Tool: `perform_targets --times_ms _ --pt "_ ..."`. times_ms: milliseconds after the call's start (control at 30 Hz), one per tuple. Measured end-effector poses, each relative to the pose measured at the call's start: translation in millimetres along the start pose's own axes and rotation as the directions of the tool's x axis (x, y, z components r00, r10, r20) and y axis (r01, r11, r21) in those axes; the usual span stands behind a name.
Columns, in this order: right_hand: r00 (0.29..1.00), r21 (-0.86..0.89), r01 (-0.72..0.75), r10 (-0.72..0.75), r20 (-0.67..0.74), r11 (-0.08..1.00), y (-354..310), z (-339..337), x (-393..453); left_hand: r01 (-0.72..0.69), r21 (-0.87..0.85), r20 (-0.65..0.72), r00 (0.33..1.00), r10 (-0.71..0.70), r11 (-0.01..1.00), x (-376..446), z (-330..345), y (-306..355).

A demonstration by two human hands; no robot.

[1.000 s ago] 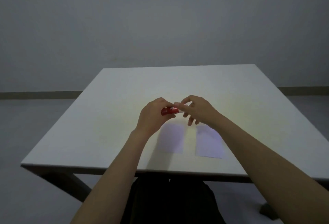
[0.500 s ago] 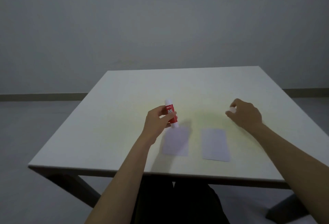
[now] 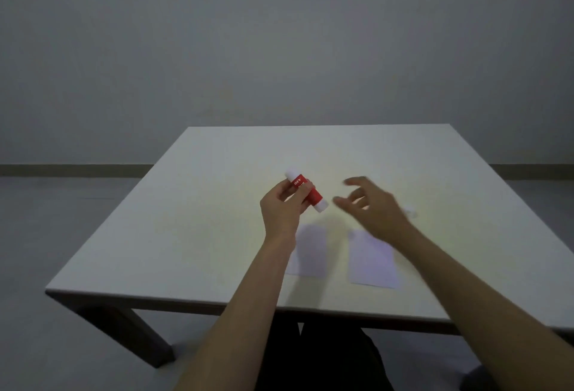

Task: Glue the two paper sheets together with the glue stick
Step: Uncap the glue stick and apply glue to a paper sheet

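My left hand (image 3: 284,209) holds the red and white glue stick (image 3: 307,192) tilted above the white table (image 3: 192,223). The stick's cap (image 3: 410,212) lies on the table to the right, partly behind my right wrist. My right hand (image 3: 371,207) hovers just right of the stick, fingers spread, holding nothing, and looks motion-blurred. Two small pale sheets lie side by side near the table's front edge: the left sheet (image 3: 310,251) partly under my left forearm, the right sheet (image 3: 371,262) partly under my right forearm.
The table's front edge (image 3: 186,300) is close to me, with dark legs below. A grey wall and floor lie beyond. My dark-clothed lap (image 3: 323,356) shows under the table.
My right hand pulled the cap off, set it down on the table at the right, and has swung back left toward the stick. My left hand kept the stick and tilted it.
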State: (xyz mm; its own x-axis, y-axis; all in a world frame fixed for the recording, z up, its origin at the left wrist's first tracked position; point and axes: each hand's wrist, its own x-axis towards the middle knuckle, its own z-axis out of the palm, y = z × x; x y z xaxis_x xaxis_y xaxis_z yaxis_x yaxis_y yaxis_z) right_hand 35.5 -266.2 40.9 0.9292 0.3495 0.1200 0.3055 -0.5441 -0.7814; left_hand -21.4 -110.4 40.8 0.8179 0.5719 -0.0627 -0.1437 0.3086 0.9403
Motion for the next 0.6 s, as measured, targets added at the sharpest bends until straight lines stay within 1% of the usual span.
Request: perform_targets --times_ms 33,67,133,200,267,300,367,433,467,500,533,567,600 --pt "0.996 0.176 -0.02 0.005 0.087 0.984 -12 11 -3 -0.018 -0.015 -0.036 0.999 0.017 1.0 -1 5 -1" --pt "0.993 0.286 -0.022 -0.013 0.121 0.958 -21 20 -6 -0.031 -0.017 -0.066 0.997 0.03 0.999 -2 9 -2" --pt "0.996 0.443 0.002 -0.04 0.076 0.896 -31 29 -7 -0.044 -0.029 -0.094 0.995 0.042 0.999 -3 14 -1" --pt "0.998 0.493 0.013 -0.04 0.044 0.87 -33 32 -7 -0.043 -0.062 -0.091 0.995 0.037 0.997 -3 14 1" --pt "0.996 0.524 -0.031 -0.018 0.088 0.851 -31 36 -10 -0.036 -0.06 -0.066 0.997 0.032 0.998 -3 12 4" --pt "0.994 0.571 -0.074 0.013 0.11 0.818 -30 38 -11 -0.033 -0.06 -0.044 0.999 0.031 0.998 -3 11 4" --pt "0.979 0.69 -0.205 0.144 0.146 0.695 -30 43 -13 -0.032 -0.049 0.016 0.999 0.033 0.998 -5 14 3" --pt "0.913 0.777 -0.381 0.335 0.231 0.502 -31 42 -13 -0.043 0.011 0.071 0.997 0.042 0.999 -9 18 -2" --pt "0.875 0.788 -0.445 0.395 0.28 0.426 -33 40 -13 -0.048 0.045 0.083 0.996 0.044 0.998 -11 20 -4" --pt "0.857 0.777 -0.475 0.418 0.303 0.413 -33 37 -13 -0.047 0.064 0.086 0.995 0.042 0.997 -12 20 -6" --pt "0.869 0.744 -0.464 0.412 0.275 0.481 -33 34 -14 -0.04 0.062 0.081 0.996 0.035 0.997 -13 19 -7" --pt "0.905 0.685 -0.403 0.375 0.201 0.607 -30 33 -15 -0.031 0.048 0.07 0.997 0.028 0.998 -13 18 -8" --pt "0.946 0.609 -0.304 0.305 0.105 0.732 -29 31 -16 -0.027 0.039 0.048 0.999 0.025 0.999 -12 17 -8"
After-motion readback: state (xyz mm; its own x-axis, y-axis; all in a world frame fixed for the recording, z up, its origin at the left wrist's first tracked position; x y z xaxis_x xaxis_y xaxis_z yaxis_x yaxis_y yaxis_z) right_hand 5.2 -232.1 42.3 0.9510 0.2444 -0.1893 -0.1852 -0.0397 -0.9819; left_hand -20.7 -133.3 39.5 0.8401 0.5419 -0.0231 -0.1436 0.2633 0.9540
